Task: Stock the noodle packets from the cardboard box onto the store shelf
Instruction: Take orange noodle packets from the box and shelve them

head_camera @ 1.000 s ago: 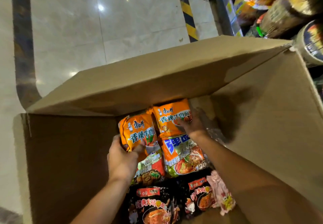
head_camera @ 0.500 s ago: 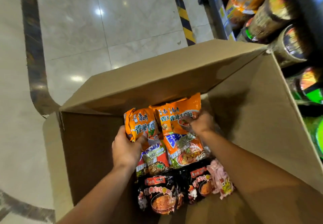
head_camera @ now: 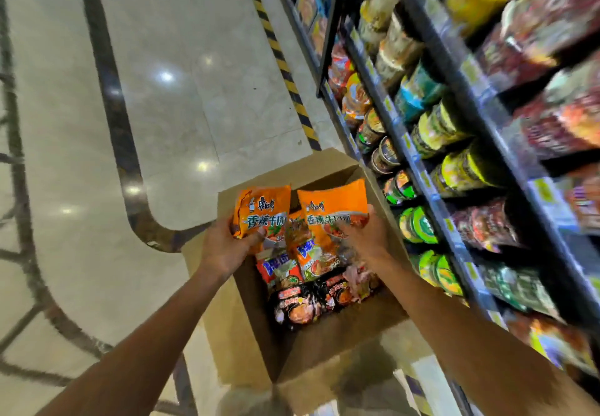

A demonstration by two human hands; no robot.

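Both orange plastic noodle packets now lifted up out of the open brown cardboard box [head_camera: 246, 344], where a second ago they lay low inside among the rest. Left orange packet [head_camera: 264, 209] pinched at its lower edge in the grip of the left hand [head_camera: 227, 247], thumb across the front; right orange packet [head_camera: 332, 212] held at its lower right corner in the grip of the right hand [head_camera: 367, 237], fingers curled behind. Both just above centre of the frame, over the far rim of the box, apart from each other by a narrow gap. View also swung up and right since then: dark metal store shelf [head_camera: 431, 68] with rows of cup noodles now filling the right side of the frame, near the box. Meaning, as a judgement: pick done, carry to the shelf next, placing not yet begun.

Counted: two orange packets in hand; a third orange one [head_camera: 295, 224] partly hidden between them; two mixed orange, blue and green packets [head_camera: 281, 268] below; two black packets [head_camera: 300, 305] at the lower end; one pale pink wrapper [head_camera: 355, 281] beside them. One box. Shelf cups too blurred to count.
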